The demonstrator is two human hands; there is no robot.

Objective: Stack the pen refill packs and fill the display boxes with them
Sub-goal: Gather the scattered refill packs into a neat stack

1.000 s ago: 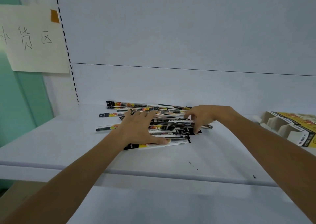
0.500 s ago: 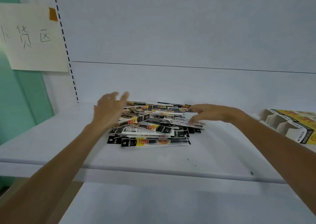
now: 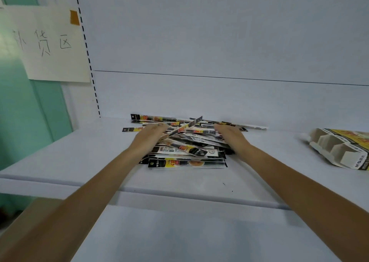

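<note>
Head view: on a white shelf (image 3: 79,156) across mid-frame, a divided display box (image 3: 339,152) sits at right, well apart from the heaped pen refill packs (image 3: 185,156) at centre. Flanking the heap, the left hand (image 3: 148,137) and right hand (image 3: 229,137) press inward with near-straight fingers, gripping nothing. Squeezing harder could fan the slippery sleeves apart. They lie crisscrossed, flat, black and yellow, with one pack (image 3: 183,129) tilting up.

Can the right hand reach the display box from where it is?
Probably yes: the right hand sits at the pile of packs, and only bare shelf lies between it and the display box.
</note>
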